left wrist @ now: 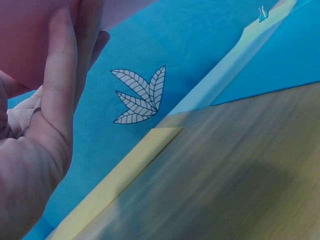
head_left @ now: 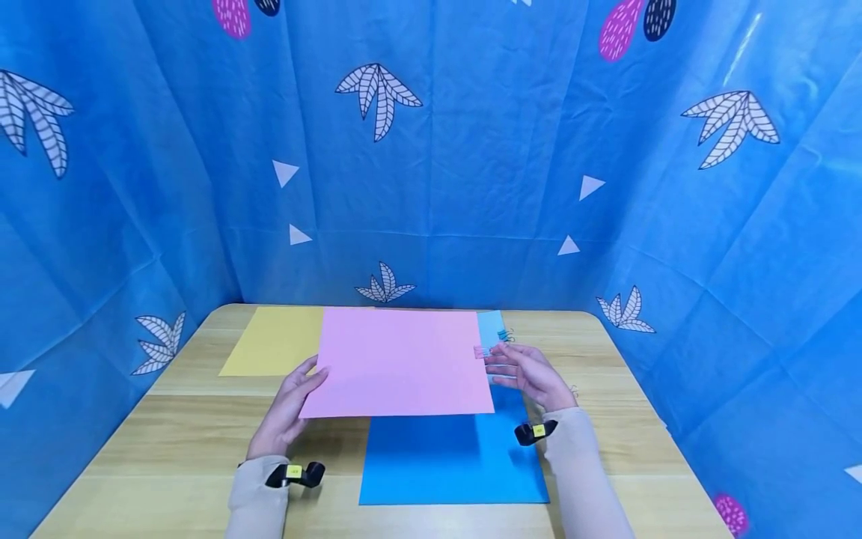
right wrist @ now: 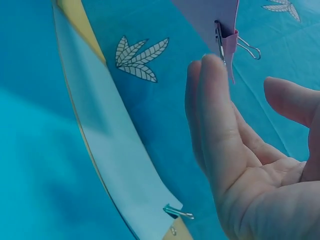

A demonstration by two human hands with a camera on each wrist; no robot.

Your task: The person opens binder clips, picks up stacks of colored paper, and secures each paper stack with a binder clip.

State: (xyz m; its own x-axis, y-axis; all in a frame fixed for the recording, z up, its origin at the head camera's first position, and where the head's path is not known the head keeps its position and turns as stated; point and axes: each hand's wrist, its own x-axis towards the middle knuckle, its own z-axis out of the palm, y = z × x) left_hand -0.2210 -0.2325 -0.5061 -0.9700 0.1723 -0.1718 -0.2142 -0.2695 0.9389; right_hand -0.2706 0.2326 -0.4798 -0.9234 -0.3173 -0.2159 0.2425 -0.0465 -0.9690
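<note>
My left hand pinches the left edge of a pink sheet of paper, thumb on top and fingers underneath, and holds it just above the wooden table. In the left wrist view the fingers lie flat under the pink sheet. A pink binder clip is clamped on the sheet's right edge. My right hand is open right beside that clip, fingers straight. The right wrist view shows the fingertips just below the pink clip.
A yellow sheet lies at the back left, and a dark blue sheet sits in front under the pink one. A light blue sheet carries a teal binder clip. Blue patterned cloth walls surround the table.
</note>
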